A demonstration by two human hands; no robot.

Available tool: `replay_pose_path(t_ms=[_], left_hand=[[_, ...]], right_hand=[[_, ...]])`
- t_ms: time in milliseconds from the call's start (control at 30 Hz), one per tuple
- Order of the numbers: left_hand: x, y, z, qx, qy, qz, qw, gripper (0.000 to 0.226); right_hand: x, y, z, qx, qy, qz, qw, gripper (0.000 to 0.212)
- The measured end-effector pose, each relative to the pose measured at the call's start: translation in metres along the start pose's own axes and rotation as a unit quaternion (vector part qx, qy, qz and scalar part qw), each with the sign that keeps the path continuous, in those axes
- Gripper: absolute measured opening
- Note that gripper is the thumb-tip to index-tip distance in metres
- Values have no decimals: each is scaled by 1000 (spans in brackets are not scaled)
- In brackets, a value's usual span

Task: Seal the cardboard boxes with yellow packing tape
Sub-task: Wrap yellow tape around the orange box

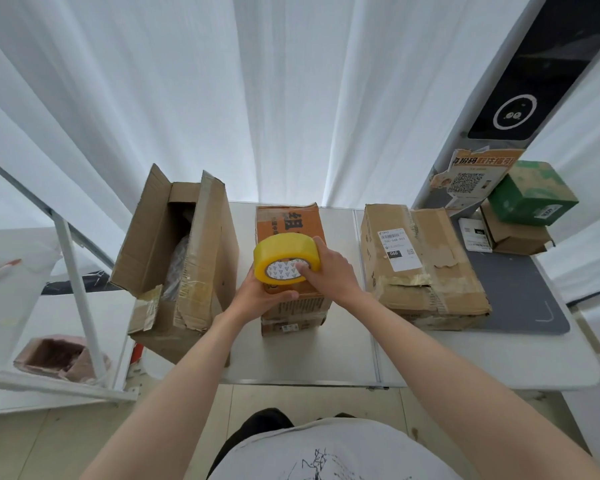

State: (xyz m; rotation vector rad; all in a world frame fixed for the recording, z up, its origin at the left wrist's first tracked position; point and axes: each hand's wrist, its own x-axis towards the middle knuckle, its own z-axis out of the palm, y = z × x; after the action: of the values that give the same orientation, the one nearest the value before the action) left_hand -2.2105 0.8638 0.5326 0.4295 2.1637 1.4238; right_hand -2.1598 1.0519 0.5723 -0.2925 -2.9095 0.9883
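The roll of yellow tape (285,258) is held above the near end of the middle box (291,265), which stands on the white table (465,362) between the open box (187,258) at the left edge and the flattened box (423,265) on the right. The roll is cupped from below by the left hand (260,295), fingers curled under it, while it is gripped from the right by the right hand (329,271), with the thumb tucked into the printed core and the fingers wrapped over the outer rim. The open face of the core is turned toward the wearer and slightly downward, so the roll's axis runs roughly front to back and the band of tape lies across the box. The middle box's long axis runs away from the wearer. No free tape end can be made out; if it lies flush, it may be torn or split lengthwise when picked at. A strip started off the seam could be laid crooked, and the light box might be dragged when tape is pulled
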Motion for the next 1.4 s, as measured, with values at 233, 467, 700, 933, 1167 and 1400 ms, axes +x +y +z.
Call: replay_pose_path(t_ms=[233, 467, 700, 933, 1167, 1400], left_hand=[[2, -4, -1, 0, -3, -9, 1000, 99], [1, -5, -1, 43, 16, -23, 999, 108], [-2, -1, -3, 49, 14, -3, 999, 114], [-4, -3, -1, 33, 16, -7, 999, 114], [-3, 0, 1, 21, 15, -6, 1000, 111], [-2, 7, 6, 26, 38, -35, 998, 62]], right_hand=[[-2, -2, -5, 50, 3, -28, 998, 35], [-6, -1, -10, 87, 17, -55, 995, 30], [-9, 20, -27, 99, 51, -1, 994, 29], [-9, 33, -39, 111, 102, 12, 989, 27], [-10, 52, -49, 98, 144, 23, 985, 27], [-14, 58, -45, 231, 102, 62, 966, 25]])
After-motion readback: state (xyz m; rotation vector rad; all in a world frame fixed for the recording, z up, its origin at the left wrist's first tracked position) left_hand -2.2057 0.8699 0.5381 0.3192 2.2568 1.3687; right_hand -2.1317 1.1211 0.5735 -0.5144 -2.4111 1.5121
